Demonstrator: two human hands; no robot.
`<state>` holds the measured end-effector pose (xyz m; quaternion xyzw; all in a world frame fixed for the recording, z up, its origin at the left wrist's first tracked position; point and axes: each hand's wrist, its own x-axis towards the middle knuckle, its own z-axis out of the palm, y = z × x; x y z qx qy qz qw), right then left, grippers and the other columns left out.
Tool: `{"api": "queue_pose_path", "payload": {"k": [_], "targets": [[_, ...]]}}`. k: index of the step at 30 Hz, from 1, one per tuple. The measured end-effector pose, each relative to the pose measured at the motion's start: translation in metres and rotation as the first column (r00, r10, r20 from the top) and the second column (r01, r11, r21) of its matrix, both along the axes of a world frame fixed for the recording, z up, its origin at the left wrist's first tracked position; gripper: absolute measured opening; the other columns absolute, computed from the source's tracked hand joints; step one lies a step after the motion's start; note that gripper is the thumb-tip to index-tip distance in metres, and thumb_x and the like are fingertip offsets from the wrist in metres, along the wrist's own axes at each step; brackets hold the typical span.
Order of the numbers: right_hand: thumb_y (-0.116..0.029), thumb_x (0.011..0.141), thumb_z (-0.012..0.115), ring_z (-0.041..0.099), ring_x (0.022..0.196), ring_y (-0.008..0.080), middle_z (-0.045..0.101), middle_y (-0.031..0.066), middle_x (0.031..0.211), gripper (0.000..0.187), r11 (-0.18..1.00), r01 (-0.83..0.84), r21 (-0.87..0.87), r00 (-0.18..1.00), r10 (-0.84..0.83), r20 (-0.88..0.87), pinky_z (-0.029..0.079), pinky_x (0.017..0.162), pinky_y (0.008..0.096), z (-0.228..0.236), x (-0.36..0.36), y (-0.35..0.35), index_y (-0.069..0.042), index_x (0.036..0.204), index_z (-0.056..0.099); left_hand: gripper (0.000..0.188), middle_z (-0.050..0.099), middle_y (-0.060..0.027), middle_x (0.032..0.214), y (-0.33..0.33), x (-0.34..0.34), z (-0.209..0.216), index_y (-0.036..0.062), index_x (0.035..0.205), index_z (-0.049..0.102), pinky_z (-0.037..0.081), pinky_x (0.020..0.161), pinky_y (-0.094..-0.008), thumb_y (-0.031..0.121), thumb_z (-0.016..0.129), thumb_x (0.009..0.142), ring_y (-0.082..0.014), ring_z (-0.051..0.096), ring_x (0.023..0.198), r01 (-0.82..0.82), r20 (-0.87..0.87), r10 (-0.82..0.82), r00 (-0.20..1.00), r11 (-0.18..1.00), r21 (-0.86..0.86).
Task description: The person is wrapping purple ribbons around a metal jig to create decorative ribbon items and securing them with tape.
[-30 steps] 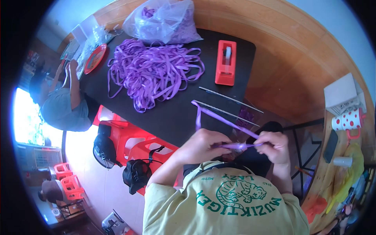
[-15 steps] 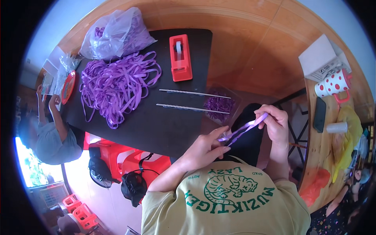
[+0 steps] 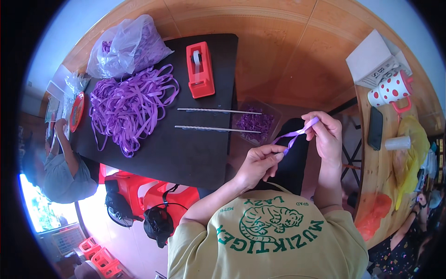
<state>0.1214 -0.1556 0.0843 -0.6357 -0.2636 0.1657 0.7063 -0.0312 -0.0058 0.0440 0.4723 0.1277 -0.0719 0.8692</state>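
Head: black table (image 3: 186, 153), wooden floor (image 3: 288, 60), ribbons (image 3: 130, 104).

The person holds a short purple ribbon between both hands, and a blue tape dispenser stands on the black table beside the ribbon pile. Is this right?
Not quite: the tape dispenser is red, not blue, as the head view shows. The rest holds: the left hand and right hand hold a short purple ribbon between them, and the dispenser stands on the black table beside the ribbon pile.

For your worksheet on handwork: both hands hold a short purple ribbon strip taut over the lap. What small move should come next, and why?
Probably the right hand folds its end toward the left hand: the purple ribbon strip is pinched at both ends, stretched straight, not yet looped.
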Motion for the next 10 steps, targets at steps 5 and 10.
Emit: {"api": "queue_pose_path", "payload": {"k": [5, 10], "targets": [[0.001, 0.09, 0.049, 0.053, 0.059, 0.006, 0.06, 0.0035, 0.074, 0.02, 0.995, 0.014, -0.101, 1.0, -0.012, 0.017, 0.043, 0.054, 0.0183, -0.018, 0.015, -0.005, 0.002, 0.1, 0.066, 0.019, 0.055, -0.0005, 0.058, -0.003, 0.0, -0.005, 0.0, 0.103, 0.066, 0.032, 0.037, -0.0163, 0.014, 0.056, 0.094, -0.0041, 0.046, 0.044, -0.01, -0.003, 0.011, 1.0, 1.0, 0.026], [0.004, 0.086, 0.056, 0.06, 0.085, 0.0139, 0.05, 0.0094, 0.126, 0.034, 0.894, 0.196, -0.402, 0.888, 0.012, 0.46, 0.045, 0.065, 0.0221, -0.036, 0.009, -0.006, -0.006, 0.118, 0.06, 0.018, 0.056, 0.0005, 0.058, -0.004, -0.002, -0.026, 0.0044, 0.105, 0.067, 0.035, 0.036, -0.0174, 0.016, 0.06, 0.093, -0.0041, 0.046, 0.044, -0.053, -0.019, 0.05, 0.999, 0.974, -0.222]]}}
